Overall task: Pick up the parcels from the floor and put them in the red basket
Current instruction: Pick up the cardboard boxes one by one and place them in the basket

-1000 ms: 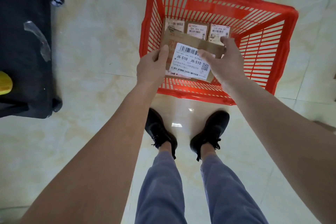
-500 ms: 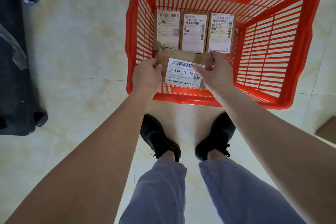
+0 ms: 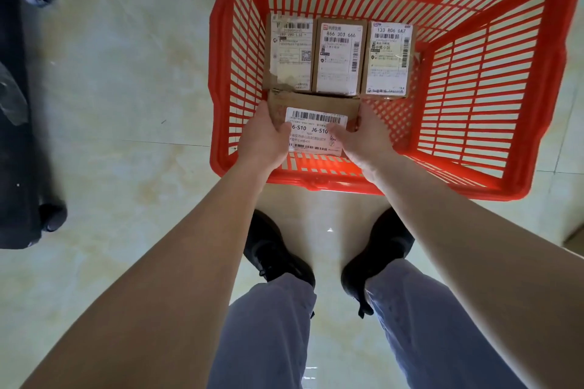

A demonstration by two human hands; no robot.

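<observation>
Floor [image 3: 120, 110]: pale, shiny tiles all around.
Basket [image 3: 493, 95]: red, with slotted walls. It sits on the floor at 12 o'clock from the feet. Its near rim is just past the toes.
Case [image 3: 19, 142]: big, black, at 9 o'clock by the left edge. A small wheel shows at its low corner.
Legs [image 3: 268, 335]: grey-blue trousers at 6 o'clock.
Shoes [image 3: 275, 249]: black, side by side, toes toward the basket.
Three boxes [image 3: 339, 60]: brown, with white labels. They lie flat in a row on the basket bottom, side by side, at the far side.
Held box [image 3: 316, 133]: brown, with a white label that reads J6-S10. It is inside the basket, at 6 o'clock from the row. Its far edge looks to touch the row. If it rests on the bottom yet, I cannot tell.
Left hand [image 3: 264, 139]: clamped on the held box's left end, thumb on the label.
Right hand [image 3: 363, 136]: clamped on the held box's right end, thumb on the label.
</observation>
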